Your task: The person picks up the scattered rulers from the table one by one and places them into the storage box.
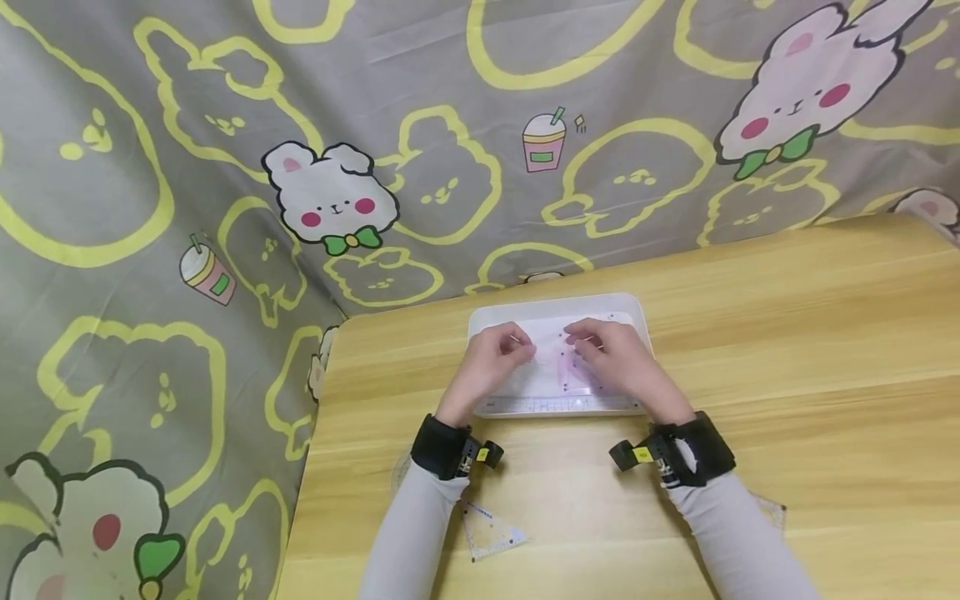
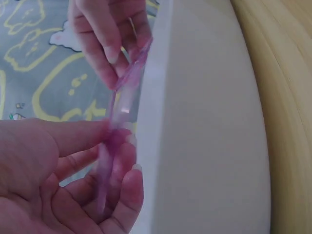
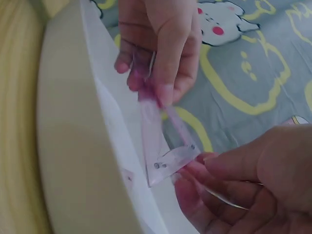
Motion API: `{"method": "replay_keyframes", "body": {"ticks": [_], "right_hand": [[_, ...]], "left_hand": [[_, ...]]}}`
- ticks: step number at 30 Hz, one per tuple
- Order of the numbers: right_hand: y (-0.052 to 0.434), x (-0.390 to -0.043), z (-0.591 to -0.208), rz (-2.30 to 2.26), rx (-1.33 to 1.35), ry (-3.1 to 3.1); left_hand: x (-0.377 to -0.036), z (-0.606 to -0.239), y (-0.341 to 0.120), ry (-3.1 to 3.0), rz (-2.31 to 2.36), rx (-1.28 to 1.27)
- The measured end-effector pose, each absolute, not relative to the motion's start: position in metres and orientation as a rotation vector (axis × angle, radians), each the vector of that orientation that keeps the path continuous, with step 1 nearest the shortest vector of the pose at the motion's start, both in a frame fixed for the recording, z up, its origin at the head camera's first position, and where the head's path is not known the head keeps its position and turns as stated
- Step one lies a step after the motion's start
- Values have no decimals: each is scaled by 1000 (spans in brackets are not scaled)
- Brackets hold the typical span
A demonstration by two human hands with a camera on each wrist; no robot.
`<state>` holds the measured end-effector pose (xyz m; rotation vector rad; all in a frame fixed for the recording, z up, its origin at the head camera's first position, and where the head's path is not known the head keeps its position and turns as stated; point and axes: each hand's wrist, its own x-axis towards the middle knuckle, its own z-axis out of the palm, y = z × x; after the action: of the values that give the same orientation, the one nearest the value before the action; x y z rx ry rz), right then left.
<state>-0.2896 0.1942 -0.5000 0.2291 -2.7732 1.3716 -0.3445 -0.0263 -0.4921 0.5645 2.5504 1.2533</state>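
Both hands meet over a white tray on the table. A translucent pink set square, a triangular frame with small dark dots near its corners, is held between them. My left hand pinches one end between thumb and fingers, as the left wrist view shows. With thumb and fingertips, my right hand grips the opposite edge. In the tray below the right hand, the head view shows a pink plastic piece; I cannot tell whether it is the held one. A clear ruler lies along the tray's near side.
On the wooden table, a clear set square lies in front of the tray near the left forearm. Another clear piece is partly hidden by the right sleeve. A patterned grey curtain hangs behind and at left.
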Motion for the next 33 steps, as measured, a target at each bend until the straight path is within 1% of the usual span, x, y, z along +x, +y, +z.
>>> {"method": "replay_keyframes", "body": {"ticks": [8,13,21,27,33], "right_hand": [[176,-289,-506,1351,312,-2812],[171,-289,-510,1374,330,-2820],[169,-291,-515,1380,309,-2847],[170,-291,-517,1367,328,-2870],[166,-292,-519,1369,364,-2879]], "left_hand": [[-349,-502,-34,2660,972,710],[-351,-506,-34,2684,889,807],[-349,-517,-31,2767,788,839],[-346,-516,-27,2869,616,811],[-348,-516,-27,2919,515,868]]}}
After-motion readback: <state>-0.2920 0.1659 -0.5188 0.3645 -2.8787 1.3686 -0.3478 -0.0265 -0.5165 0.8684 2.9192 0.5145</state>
